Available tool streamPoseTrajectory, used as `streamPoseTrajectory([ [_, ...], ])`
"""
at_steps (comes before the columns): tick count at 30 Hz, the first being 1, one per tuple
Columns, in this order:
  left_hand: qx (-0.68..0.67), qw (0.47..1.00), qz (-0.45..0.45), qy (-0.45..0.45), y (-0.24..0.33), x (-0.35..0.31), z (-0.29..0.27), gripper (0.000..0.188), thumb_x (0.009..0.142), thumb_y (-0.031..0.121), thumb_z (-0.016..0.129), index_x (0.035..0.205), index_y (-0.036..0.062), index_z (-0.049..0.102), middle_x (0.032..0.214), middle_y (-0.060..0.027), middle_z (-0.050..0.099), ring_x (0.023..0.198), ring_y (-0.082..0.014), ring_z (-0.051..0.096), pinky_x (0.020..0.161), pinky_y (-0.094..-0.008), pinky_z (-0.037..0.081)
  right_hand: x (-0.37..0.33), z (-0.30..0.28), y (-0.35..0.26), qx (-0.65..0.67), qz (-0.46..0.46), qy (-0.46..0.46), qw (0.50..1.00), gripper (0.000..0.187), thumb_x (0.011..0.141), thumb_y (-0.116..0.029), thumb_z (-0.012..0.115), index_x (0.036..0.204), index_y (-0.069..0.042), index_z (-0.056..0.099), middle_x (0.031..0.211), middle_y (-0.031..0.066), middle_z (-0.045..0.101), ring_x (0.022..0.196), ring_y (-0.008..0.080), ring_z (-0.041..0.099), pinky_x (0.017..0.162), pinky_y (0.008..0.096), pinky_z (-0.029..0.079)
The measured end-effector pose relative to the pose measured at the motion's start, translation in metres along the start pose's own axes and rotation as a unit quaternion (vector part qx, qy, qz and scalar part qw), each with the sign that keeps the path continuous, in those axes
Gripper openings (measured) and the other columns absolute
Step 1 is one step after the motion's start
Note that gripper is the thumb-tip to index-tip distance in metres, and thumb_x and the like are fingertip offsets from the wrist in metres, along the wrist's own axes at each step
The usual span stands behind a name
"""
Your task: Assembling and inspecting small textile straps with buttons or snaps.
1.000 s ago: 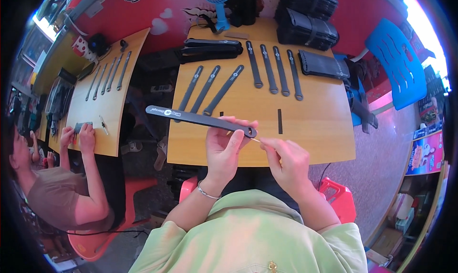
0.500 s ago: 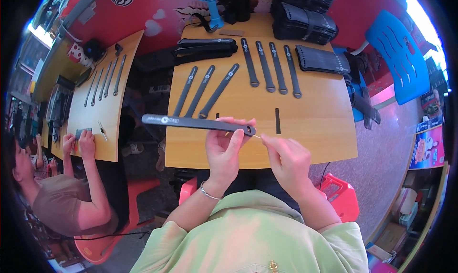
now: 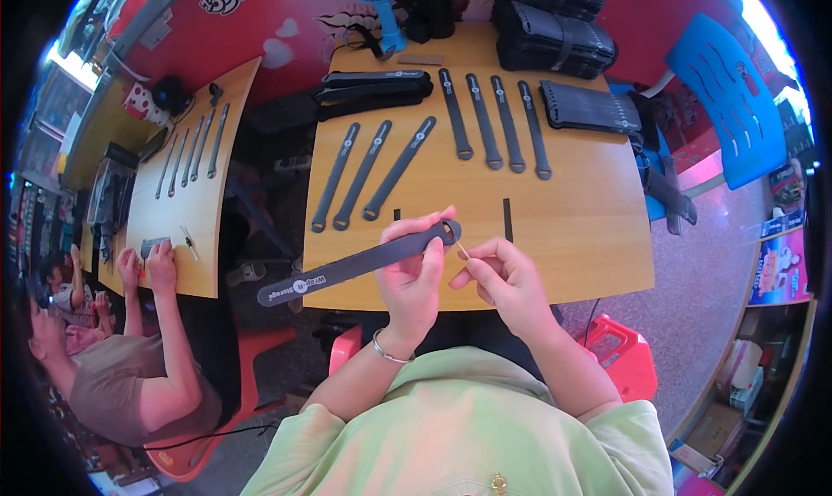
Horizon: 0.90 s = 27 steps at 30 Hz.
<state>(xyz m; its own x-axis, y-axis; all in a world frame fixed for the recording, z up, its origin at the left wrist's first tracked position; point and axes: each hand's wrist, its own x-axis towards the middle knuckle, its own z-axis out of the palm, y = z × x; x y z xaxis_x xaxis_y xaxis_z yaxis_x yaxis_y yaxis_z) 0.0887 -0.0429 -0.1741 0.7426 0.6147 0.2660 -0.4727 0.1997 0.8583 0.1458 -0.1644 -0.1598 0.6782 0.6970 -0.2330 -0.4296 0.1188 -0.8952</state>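
Swinging down toward the left of the frame, the free end of the dark strap (image 3: 355, 266) is now lying lower than its slotted end.
At the centre of the frame, the left hand (image 3: 412, 275) is gripping the strap near its slot (image 3: 448, 230), holding it above the bench (image 3: 589, 236) and tilting its printed face into fuller view. Just right of it, the right hand (image 3: 511, 283) is pinching a thin pale stick (image 3: 462, 249), which is now slanting more steeply, its tip meeting the slot; whether it is passing through, I cannot tell. Its other fingers are curling loosely. Judging by this, the tilt is giving the stick a better angle, and the work is remaining at the slot. Three similar straps (image 3: 362, 175) are lying untouched beyond the left hand.
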Motion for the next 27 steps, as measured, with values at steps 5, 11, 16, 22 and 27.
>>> streamPoseTrajectory([
  [5, 0.005, 1.0, 0.0, -0.002, -0.004, 0.003, -0.002, 0.023, 0.088, -0.007, 0.048, 0.109, 0.0033, 0.047, 0.112, -0.0129, 0.054, 0.117, -0.0317, 0.051, 0.095, -0.039, 0.048, 0.004, 0.004, 0.013, -0.245, -0.202, 0.081, 0.945, 0.006, 0.089, 0.0, 0.055, 0.095, 0.0, 0.057, 0.076, 0.009, 0.067, 0.066, 0.0108, 0.063, 0.057, 0.0226, 0.046],
  [11, -0.019, 0.999, -0.036, 0.002, -0.007, 0.001, -0.007, 0.024, 0.088, -0.006, 0.051, 0.109, 0.0037, 0.05, 0.106, -0.0097, 0.056, 0.109, -0.0261, 0.056, 0.095, -0.0367, 0.047, 0.007, 0.002, 0.007, -0.332, -0.265, 0.108, 0.899, 0.011, 0.084, 0.001, 0.061, 0.094, -0.002, 0.06, 0.078, 0.0117, 0.064, 0.065, 0.0154, 0.062, 0.054, 0.0253, 0.046],
  [16, -0.051, 0.993, -0.099, 0.046, -0.004, 0.001, -0.004, 0.033, 0.087, -0.003, 0.057, 0.119, 0.0026, 0.049, 0.1, -0.0065, 0.059, 0.096, -0.0184, 0.06, 0.092, -0.0355, 0.049, 0.007, 0.003, 0.008, -0.355, -0.279, 0.12, 0.884, 0.011, 0.081, 0.001, 0.064, 0.091, -0.002, 0.062, 0.078, 0.0101, 0.059, 0.061, 0.0157, 0.057, 0.051, 0.0257, 0.044],
  [22, -0.036, 0.995, -0.087, 0.015, -0.002, -0.001, -0.009, 0.039, 0.086, -0.001, 0.06, 0.123, 0.0012, 0.048, 0.097, -0.0064, 0.061, 0.092, -0.0169, 0.061, 0.09, -0.0356, 0.049, 0.006, -0.002, 0.003, 0.078, 0.055, 0.016, 0.995, 0.009, 0.081, 0.001, 0.065, 0.089, -0.001, 0.062, 0.075, 0.0055, 0.054, 0.053, 0.0098, 0.046, 0.045, 0.0232, 0.035],
  [27, 0.015, 0.997, -0.073, 0.023, 0.002, -0.001, -0.004, 0.051, 0.083, -0.005, 0.062, 0.129, 0.0015, 0.04, 0.092, -0.0087, 0.063, 0.093, -0.0193, 0.062, 0.084, -0.0292, 0.049, 0.01, 0.004, 0.017, -0.276, -0.259, 0.083, 0.922, 0.014, 0.083, 0.005, 0.06, 0.094, -0.001, 0.055, 0.078, 0.0031, 0.054, 0.056, 0.0066, 0.047, 0.049, 0.0201, 0.039],
])
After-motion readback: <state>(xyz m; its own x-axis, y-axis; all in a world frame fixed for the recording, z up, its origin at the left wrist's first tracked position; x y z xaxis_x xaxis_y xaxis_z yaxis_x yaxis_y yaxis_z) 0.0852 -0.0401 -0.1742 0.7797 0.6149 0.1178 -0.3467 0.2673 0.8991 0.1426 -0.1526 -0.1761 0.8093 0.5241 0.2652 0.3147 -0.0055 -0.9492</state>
